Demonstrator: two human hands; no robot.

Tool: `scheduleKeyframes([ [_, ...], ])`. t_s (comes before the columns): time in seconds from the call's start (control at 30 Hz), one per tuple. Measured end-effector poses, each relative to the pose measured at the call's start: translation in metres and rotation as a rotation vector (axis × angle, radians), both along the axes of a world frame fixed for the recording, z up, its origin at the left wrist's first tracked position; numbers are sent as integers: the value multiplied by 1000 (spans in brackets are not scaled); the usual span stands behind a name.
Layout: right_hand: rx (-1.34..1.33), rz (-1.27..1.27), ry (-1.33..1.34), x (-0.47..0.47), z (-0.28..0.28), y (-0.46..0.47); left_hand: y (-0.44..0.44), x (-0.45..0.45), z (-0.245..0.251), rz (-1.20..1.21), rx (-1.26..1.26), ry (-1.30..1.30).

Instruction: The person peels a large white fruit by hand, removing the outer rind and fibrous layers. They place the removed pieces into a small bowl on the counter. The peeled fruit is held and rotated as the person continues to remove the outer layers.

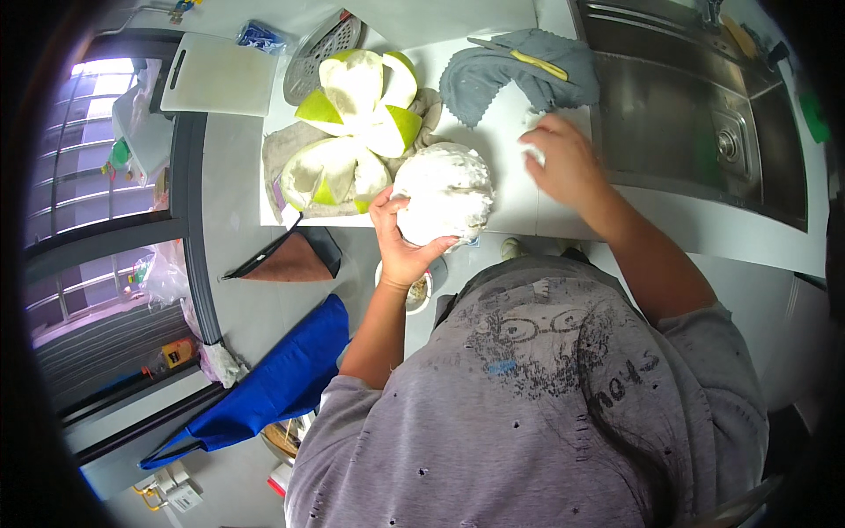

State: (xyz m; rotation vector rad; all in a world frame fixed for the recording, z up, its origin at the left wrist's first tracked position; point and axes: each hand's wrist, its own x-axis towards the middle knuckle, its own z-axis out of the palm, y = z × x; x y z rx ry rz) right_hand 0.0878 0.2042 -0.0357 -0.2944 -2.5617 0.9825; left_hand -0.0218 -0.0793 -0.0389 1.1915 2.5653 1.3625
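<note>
My left hand (404, 247) grips a peeled pomelo (443, 193) from below and the left, its thumb across the near side. White pith still coats the fruit, which is held over the counter's front edge. To its right, my right hand (566, 162) is over the counter, thumb and forefinger bent towards each other. Blur hides whether a bit of white pith lies between them. Left of the fruit, the opened green pomelo rind (356, 125) spreads in petal-like sections on a beige cloth (280, 148). A yellow-handled knife (538, 65) rests on a grey cloth (462, 76) behind my right hand.
A stainless steel sink (660, 119) is set into the counter at right. A white cutting board (221, 74) and a perforated grey rack (323, 49) lie at back left. Below the counter are a bin (417, 297) and a blue fabric item (284, 369).
</note>
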Motion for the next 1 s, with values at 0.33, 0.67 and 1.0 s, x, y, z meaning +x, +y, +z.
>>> scheduleKeyframes([
  [0.33,-137,441,-60,1,7,-35,16,13,20,-40,-119,84],
  [0.67,-274,454,31,9,-16,-30,22,15,26,-91,-211,113],
  [1.0,-377,-37,8,8,-27,-36,23,15,31,-88,-244,129],
])
